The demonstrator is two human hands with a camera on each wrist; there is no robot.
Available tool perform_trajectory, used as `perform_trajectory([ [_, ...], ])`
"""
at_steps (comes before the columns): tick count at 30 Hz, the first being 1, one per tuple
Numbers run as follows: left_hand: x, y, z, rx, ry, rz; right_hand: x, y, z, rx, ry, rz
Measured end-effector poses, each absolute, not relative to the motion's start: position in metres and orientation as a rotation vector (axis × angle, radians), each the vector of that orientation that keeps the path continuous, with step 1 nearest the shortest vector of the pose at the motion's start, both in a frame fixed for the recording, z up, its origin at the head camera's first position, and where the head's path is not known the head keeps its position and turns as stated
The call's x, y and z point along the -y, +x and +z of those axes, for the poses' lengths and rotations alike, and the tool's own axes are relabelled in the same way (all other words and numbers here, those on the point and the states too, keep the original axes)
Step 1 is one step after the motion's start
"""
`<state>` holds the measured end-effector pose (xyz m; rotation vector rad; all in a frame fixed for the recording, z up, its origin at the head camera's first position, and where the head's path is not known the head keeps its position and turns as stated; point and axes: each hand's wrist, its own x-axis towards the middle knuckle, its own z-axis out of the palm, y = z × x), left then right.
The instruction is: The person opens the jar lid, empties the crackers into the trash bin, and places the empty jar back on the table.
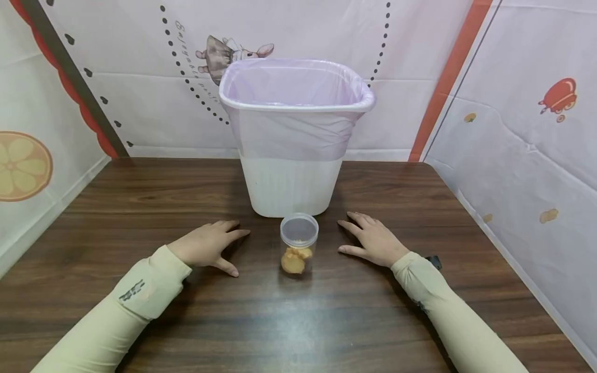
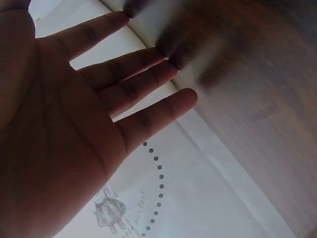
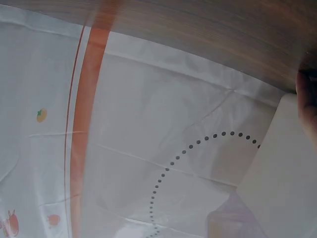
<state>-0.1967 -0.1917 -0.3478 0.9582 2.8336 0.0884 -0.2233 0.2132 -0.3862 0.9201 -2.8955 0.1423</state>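
Between the two hands a clear plastic jar (image 1: 299,243) with a translucent screw lid (image 1: 299,230) stands upright on the wooden table. Golden-brown pieces of food (image 1: 294,260) lie in its lower part. To the jar's left, my left hand (image 1: 210,246) rests on the tabletop with fingers spread, holding nothing; the left wrist view shows its bare palm (image 2: 64,134). My right hand (image 1: 373,241) lies to the right of the jar, fingers extended and nothing in them. Only a sliver of that hand (image 3: 308,106) shows at the edge of the right wrist view.
Right behind the jar stands a tall white bin (image 1: 291,181) lined with a thin purple bag (image 1: 298,134). The dark wooden table (image 1: 298,331) meets printed fabric walls (image 1: 527,129) at its back and sides. A dark band (image 1: 434,262) sits at the right wrist.
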Motion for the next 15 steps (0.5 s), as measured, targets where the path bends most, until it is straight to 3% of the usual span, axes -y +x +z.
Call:
perform_trajectory([
  [15,0.1898,-0.1934,-0.3456,-2.808,0.927,0.207,-0.2126,-0.2198,-0.3855,2.922,0.902,0.127],
])
